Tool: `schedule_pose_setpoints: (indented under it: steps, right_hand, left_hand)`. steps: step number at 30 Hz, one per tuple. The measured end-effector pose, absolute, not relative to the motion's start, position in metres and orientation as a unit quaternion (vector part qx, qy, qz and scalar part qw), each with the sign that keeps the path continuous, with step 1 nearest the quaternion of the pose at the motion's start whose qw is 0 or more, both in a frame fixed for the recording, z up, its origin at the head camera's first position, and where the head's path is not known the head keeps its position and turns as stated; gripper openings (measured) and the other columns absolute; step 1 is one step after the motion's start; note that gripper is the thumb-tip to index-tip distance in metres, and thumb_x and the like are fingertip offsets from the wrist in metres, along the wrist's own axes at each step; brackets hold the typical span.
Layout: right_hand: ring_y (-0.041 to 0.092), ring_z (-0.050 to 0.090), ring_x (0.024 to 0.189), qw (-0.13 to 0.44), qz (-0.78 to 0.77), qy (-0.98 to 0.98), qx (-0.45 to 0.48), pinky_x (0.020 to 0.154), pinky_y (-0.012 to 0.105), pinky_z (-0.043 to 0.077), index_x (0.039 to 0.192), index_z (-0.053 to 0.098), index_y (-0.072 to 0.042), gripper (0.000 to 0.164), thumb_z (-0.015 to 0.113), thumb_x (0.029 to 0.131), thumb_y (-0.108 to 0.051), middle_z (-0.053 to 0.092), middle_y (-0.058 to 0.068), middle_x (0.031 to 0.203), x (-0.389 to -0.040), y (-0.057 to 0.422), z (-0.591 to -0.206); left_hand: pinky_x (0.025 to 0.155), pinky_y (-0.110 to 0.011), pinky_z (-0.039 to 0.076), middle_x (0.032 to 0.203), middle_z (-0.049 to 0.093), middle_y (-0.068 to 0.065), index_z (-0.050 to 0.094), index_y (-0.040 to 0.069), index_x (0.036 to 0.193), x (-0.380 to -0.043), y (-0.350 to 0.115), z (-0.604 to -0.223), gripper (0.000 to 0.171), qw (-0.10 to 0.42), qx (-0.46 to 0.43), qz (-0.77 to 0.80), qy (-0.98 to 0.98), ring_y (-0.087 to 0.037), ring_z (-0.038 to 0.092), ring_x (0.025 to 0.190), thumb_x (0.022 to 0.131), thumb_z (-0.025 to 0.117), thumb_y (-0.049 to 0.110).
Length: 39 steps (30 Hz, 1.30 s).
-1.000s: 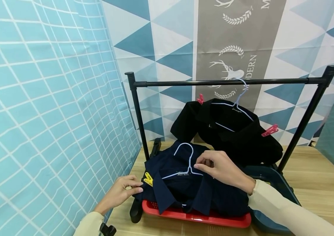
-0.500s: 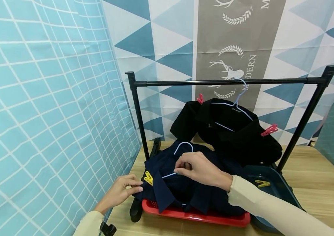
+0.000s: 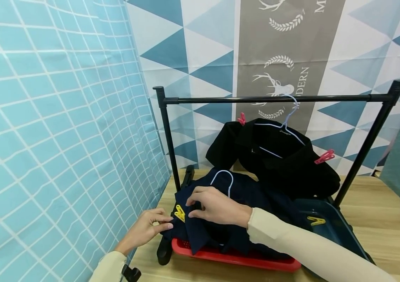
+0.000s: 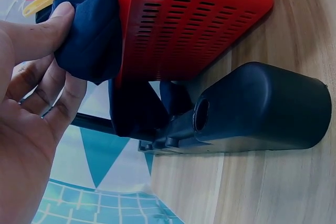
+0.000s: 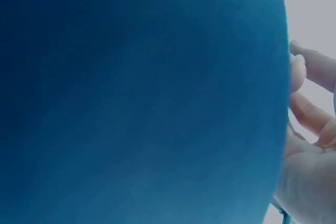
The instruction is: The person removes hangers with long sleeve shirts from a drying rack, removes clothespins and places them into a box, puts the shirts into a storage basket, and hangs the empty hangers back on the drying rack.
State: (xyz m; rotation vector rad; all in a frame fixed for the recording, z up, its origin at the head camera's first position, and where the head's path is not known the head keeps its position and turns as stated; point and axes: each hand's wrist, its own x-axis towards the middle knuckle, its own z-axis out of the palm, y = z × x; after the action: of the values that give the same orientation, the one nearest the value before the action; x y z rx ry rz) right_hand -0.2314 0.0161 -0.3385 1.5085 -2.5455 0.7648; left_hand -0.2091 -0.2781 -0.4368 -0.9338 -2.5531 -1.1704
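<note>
A navy collared shirt (image 3: pixel 249 196) lies over the red basket (image 3: pixel 235 262), with a pale hanger (image 3: pixel 225 172) in its neck and a yellow clothespin (image 3: pixel 180 213) on its left shoulder. My left hand (image 3: pixel 147 227) pinches the shirt's edge just left of that clothespin; the left wrist view shows the navy cloth (image 4: pixel 92 35) between thumb and fingers. Over the collar hovers my right hand (image 3: pixel 217 207), thumb and forefinger parted beside the clothespin and holding nothing. It hides part of the hanger. Blue cloth (image 5: pixel 142 98) fills most of the right wrist view.
Behind, a black shirt (image 3: pixel 274 156) hangs on a black rack (image 3: pixel 263 100), with a pink clothespin (image 3: pixel 324 156) at its right shoulder and another at its left. A dark blue tray (image 3: pixel 330 219) on the right holds a yellow clothespin (image 3: pixel 315 221). A tiled curtain (image 3: pixel 62 137) borders the left.
My right hand has moved left from beside the hanger's hook, across the collar, to the yellow clothespin. The left hand keeps its pinch on the shirt.
</note>
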Motion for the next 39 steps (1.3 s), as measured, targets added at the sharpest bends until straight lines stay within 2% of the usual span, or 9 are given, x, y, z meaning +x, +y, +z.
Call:
schedule_pose_setpoints:
  steps: [6,9,17,23,26,39]
  right_hand:
    - [0.008,0.064,0.098,0.02,0.193,-0.866,0.46,0.08,0.016,0.051,0.134,0.069,-0.008,0.047,0.077,0.095,-0.032,0.067,0.004,0.125,-0.23,-0.003,-0.341]
    - [0.005,0.065,0.094,0.023,0.164,-0.874,0.456,0.075,0.015,0.052,0.136,0.068,-0.007,0.05,0.077,0.095,-0.035,0.07,0.003,0.125,-0.23,-0.012,-0.344]
    - [-0.004,0.057,0.068,0.038,0.144,-0.873,0.465,0.062,0.01,0.048,0.123,0.074,-0.012,0.039,0.079,0.093,-0.035,0.073,-0.006,0.093,-0.231,-0.026,-0.352]
    - [0.0,0.047,0.054,0.078,0.149,-0.857,0.487,0.046,0.014,0.038,0.119,0.074,-0.013,0.034,0.076,0.095,-0.038,0.059,-0.011,0.074,-0.231,-0.028,-0.354]
    - [0.001,0.046,0.054,0.085,0.154,-0.855,0.488,0.044,0.016,0.035,0.116,0.075,-0.014,0.031,0.075,0.096,-0.038,0.055,-0.011,0.072,-0.231,-0.028,-0.354]
    - [0.001,0.048,0.056,0.085,0.163,-0.857,0.482,0.047,0.014,0.038,0.114,0.077,-0.014,0.028,0.077,0.094,-0.034,0.059,-0.012,0.076,-0.231,-0.031,-0.356]
  left_hand:
    - [0.065,-0.03,0.052,0.094,0.068,0.009,0.082,0.012,0.111,-0.209,-0.277,-0.438,0.018,0.094,-0.325,-0.394,-0.854,-0.007,0.061,0.08,0.097,0.073,0.019]
    - [0.064,-0.03,0.052,0.094,0.068,0.009,0.081,0.011,0.112,-0.209,-0.277,-0.438,0.019,0.095,-0.325,-0.396,-0.853,-0.007,0.061,0.078,0.097,0.073,0.019]
    - [0.065,-0.029,0.051,0.093,0.068,0.01,0.081,0.012,0.112,-0.209,-0.278,-0.438,0.02,0.094,-0.324,-0.397,-0.854,-0.008,0.06,0.078,0.097,0.073,0.021]
    - [0.067,-0.029,0.051,0.093,0.069,0.01,0.082,0.012,0.11,-0.209,-0.277,-0.438,0.017,0.097,-0.321,-0.398,-0.854,-0.008,0.062,0.081,0.096,0.074,0.019]
    - [0.067,-0.03,0.052,0.094,0.069,0.01,0.082,0.014,0.11,-0.208,-0.277,-0.437,0.017,0.094,-0.317,-0.396,-0.857,-0.008,0.062,0.082,0.096,0.074,0.019]
    - [0.068,-0.031,0.053,0.094,0.07,0.009,0.082,0.015,0.109,-0.208,-0.277,-0.437,0.016,0.098,-0.318,-0.394,-0.857,-0.008,0.063,0.083,0.096,0.074,0.019]
